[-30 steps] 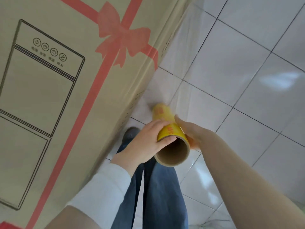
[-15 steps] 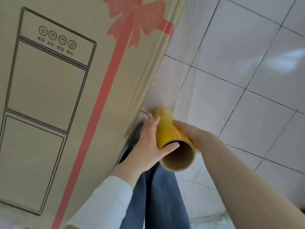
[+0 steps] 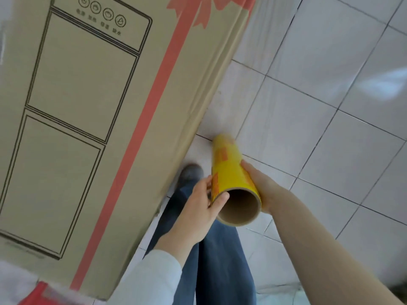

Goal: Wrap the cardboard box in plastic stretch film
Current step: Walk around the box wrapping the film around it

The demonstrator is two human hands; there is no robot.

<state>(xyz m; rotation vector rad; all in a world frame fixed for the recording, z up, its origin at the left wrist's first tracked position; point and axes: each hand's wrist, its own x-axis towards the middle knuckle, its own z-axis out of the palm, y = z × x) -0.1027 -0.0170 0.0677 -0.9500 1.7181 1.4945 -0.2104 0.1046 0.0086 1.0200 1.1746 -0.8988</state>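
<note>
While tall brown cardboard box (image 3: 92, 119) has slid further left in view, yellow stretch-film roll on cardboard tube (image 3: 231, 175) now beside box's right edge above white tiled floor (image 3: 330, 106). Left hand (image 3: 198, 212) and right hand (image 3: 262, 190) clasp roll between them. Walk-around wrapping likely continues.

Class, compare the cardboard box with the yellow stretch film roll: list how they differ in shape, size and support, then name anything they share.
Shape: the cardboard box is flat-sided with straight edges; the stretch film roll is a hollow tube.
Size: the box dwarfs the roll.
Support: the box rests on the tiled floor; the roll is held up by the left hand and right hand.
Shared: both show plain brown cardboard.
</note>
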